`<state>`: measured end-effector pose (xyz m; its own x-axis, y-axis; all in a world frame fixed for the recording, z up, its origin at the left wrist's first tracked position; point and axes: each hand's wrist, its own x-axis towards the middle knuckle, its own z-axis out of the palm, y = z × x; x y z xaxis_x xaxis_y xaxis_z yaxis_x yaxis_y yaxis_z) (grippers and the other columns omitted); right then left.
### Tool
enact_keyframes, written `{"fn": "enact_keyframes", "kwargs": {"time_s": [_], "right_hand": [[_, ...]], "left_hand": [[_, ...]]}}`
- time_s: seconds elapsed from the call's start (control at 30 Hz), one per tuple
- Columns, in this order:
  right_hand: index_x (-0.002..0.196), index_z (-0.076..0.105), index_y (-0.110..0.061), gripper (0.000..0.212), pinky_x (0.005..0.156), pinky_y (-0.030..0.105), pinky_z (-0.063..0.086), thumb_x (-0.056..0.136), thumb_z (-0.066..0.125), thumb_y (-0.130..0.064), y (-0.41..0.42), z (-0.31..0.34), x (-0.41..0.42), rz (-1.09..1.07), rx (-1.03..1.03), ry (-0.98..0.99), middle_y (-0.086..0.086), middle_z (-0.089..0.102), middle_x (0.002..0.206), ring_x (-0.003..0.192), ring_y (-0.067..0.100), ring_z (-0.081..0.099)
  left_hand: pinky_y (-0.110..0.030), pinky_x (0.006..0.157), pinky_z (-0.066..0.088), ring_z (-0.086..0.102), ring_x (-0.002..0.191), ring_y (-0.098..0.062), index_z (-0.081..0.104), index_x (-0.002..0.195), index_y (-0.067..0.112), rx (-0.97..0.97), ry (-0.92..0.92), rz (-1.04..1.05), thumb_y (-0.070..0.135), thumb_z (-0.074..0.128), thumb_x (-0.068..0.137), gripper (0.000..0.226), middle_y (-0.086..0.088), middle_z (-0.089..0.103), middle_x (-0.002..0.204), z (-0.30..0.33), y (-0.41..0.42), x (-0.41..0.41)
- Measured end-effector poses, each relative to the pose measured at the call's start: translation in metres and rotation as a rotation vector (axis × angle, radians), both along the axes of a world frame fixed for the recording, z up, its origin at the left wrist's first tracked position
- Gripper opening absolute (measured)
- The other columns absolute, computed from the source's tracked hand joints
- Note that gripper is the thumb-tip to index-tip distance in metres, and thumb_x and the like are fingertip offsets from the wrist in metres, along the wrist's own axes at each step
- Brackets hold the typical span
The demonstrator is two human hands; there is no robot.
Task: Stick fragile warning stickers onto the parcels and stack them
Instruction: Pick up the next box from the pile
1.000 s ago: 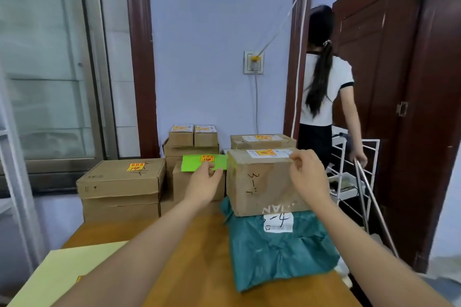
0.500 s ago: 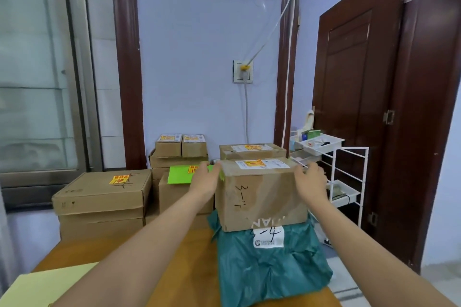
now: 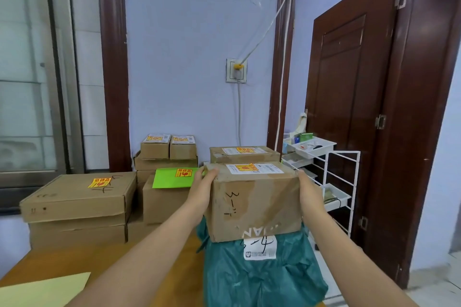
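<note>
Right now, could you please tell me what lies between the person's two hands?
In the head view, a stickered cardboard parcel lies between the left hand and right hand, which hold its sides.

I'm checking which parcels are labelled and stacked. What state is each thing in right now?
Held box: stickered on top, resting on the green bag, gripped at both sides.
Green bag: on the table, under the box, white label showing.
Left hand: holds the box's left side.
Right hand: holds its right side.
Flat box: stickered, stacked on another.
Door: shut.
</note>
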<state>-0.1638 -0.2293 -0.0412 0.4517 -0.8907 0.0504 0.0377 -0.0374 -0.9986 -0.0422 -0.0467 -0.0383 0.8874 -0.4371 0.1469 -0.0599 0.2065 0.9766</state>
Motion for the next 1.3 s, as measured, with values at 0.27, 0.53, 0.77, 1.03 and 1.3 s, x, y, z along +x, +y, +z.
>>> {"fn": "enact_keyframes", "kwargs": {"time_s": [0.27, 0.53, 0.77, 1.03, 1.3], "right_hand": [[0.096, 0.058, -0.022, 0.026, 0.091, 0.038, 0.040, 0.097, 0.042, -0.044, 0.000, -0.006, 0.002, 0.017, 0.017, -0.075, 0.004, 0.060, 0.103, 0.098, 0.024, 0.053], [0.089, 0.057, -0.023, 0.032, 0.084, 0.035, 0.039, 0.096, 0.042, -0.050, -0.001, -0.013, 0.003, 0.062, 0.046, -0.105, -0.003, 0.057, 0.086, 0.086, 0.020, 0.054], [0.099, 0.061, -0.023, 0.036, 0.090, 0.039, 0.045, 0.092, 0.045, -0.055, -0.002, -0.016, 0.003, 0.087, 0.104, -0.119, 0.003, 0.064, 0.100, 0.097, 0.024, 0.058], [0.114, 0.067, -0.027, 0.049, 0.098, 0.048, 0.046, 0.084, 0.052, -0.062, 0.013, -0.012, -0.001, 0.030, 0.128, -0.182, 0.002, 0.067, 0.111, 0.104, 0.025, 0.060], [0.114, 0.066, -0.025, 0.049, 0.097, 0.048, 0.047, 0.084, 0.052, -0.060, 0.042, 0.002, -0.016, 0.015, 0.043, -0.234, 0.001, 0.066, 0.112, 0.104, 0.024, 0.060]], "left_hand": [[-0.026, 0.068, 0.036, 0.046, 0.098, -0.012, 0.027, 0.146, 0.024, -0.022, -0.005, -0.035, 0.029, 0.051, 0.096, 0.056, 0.001, 0.047, 0.128, 0.002, -0.008, 0.018], [-0.024, 0.057, 0.045, 0.063, 0.079, -0.014, 0.060, 0.115, 0.018, -0.017, 0.110, -0.051, 0.038, 0.047, 0.095, 0.031, -0.005, 0.068, 0.100, -0.003, -0.014, 0.026], [-0.036, 0.071, 0.050, 0.064, 0.081, -0.028, 0.070, 0.100, 0.013, -0.112, 0.246, -0.085, 0.038, 0.049, 0.093, 0.033, -0.011, 0.071, 0.090, -0.004, -0.025, 0.030], [-0.037, 0.067, 0.053, 0.065, 0.093, -0.031, 0.059, 0.121, 0.013, -0.227, 0.303, -0.052, 0.037, 0.059, 0.084, 0.045, -0.014, 0.067, 0.110, 0.004, -0.020, 0.022], [-0.032, 0.064, 0.051, 0.061, 0.086, -0.026, 0.057, 0.116, 0.015, -0.323, 0.276, -0.031, 0.030, 0.058, 0.090, 0.030, -0.014, 0.063, 0.104, 0.021, 0.008, 0.001]]}}
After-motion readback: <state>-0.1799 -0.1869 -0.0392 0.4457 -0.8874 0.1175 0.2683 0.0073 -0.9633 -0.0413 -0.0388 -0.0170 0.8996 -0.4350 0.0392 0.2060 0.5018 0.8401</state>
